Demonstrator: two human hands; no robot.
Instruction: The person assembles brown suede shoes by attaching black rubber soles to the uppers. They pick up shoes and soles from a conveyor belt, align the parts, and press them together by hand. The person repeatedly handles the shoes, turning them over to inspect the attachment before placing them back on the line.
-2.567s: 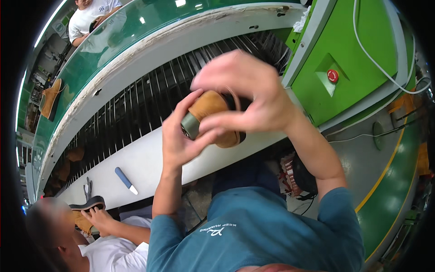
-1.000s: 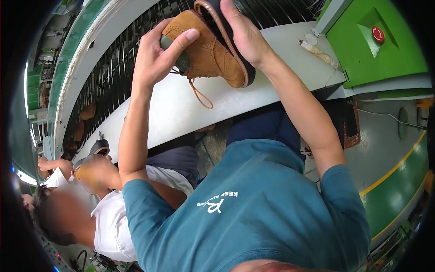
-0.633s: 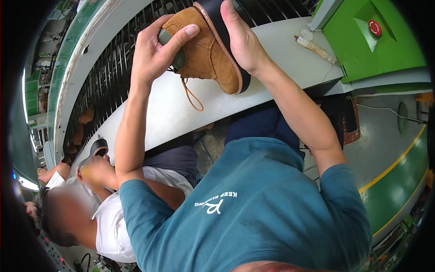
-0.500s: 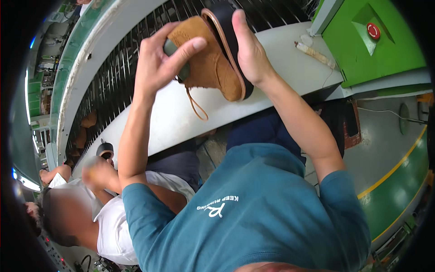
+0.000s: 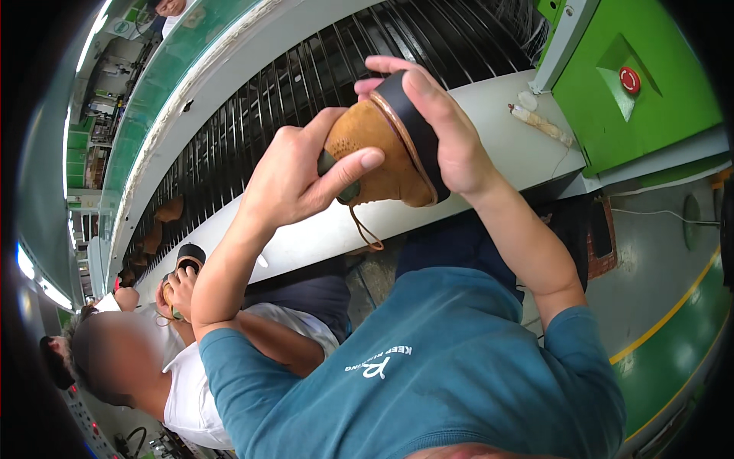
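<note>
Above the pale ledge I hold a tan suede shoe (image 5: pixel 371 136) on its side, with a thick black sole (image 5: pixel 419 126) turned to the right. A green form, seemingly a shoe last (image 5: pixel 348 191), fills its opening. My left hand (image 5: pixel 302 172) grips the upper and the form, thumb laid across the near side. Against the sole rests my right hand (image 5: pixel 455 138), its palm on the black face, its thumb up and its fingers reaching round the far end. A loop of brown lace (image 5: pixel 365 229) dangles below the shoe.
Beyond the white ledge (image 5: pixel 306 245) runs a bed of dark metal rollers (image 5: pixel 298 92). To the right stands a green machine housing (image 5: pixel 650 99) with a red button (image 5: pixel 629 79). A whitish roll (image 5: pixel 539 122) lies on the ledge. At left a co-worker (image 5: pixel 191 375) handles another shoe (image 5: pixel 189 258).
The shoe has come nearer and tilted, with both hands moving along. Fingers of my right hand now show past its far end. My view has shifted slightly.
</note>
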